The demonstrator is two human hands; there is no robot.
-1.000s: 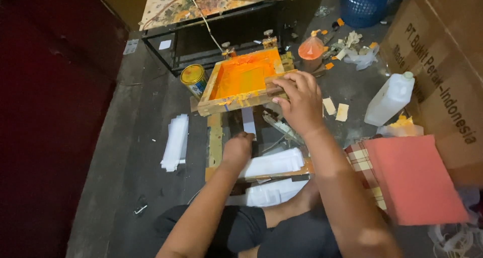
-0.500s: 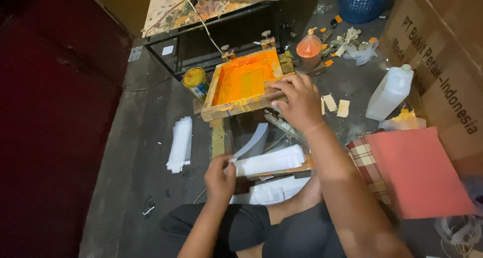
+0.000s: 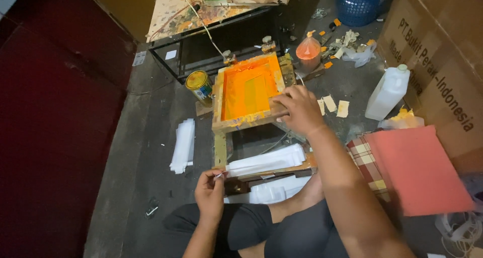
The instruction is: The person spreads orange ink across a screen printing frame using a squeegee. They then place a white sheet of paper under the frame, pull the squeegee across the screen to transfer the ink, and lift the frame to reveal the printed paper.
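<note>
A large cardboard box fills the 2 o'clock corner, and a dark metal stand lies at 12 o'clock under a paint-spattered board. A salmon-red pad rests at 4 o'clock.

Near the centre sits the wooden screen frame, its mesh flooded with orange ink. The right hand grips its near edge, fingers curled over the wood. Compared with half a second ago the frame lies flatter and this hand has hardly shifted.

Below it, at 6 o'clock, a stack of white strips lies on the printing base, and another white stack lies on the floor at 9 o'clock. A white plastic jug stands at 2 o'clock, a bag of orange ink at 1 o'clock, and a yellow-topped tin at 11 o'clock of the frame, just beside it.

The left hand, at 7 o'clock, is pinched shut on the end of a thin white strip by the stack. A moment earlier it sat higher, against the strips; now it has drawn back toward the person's lap.
</note>
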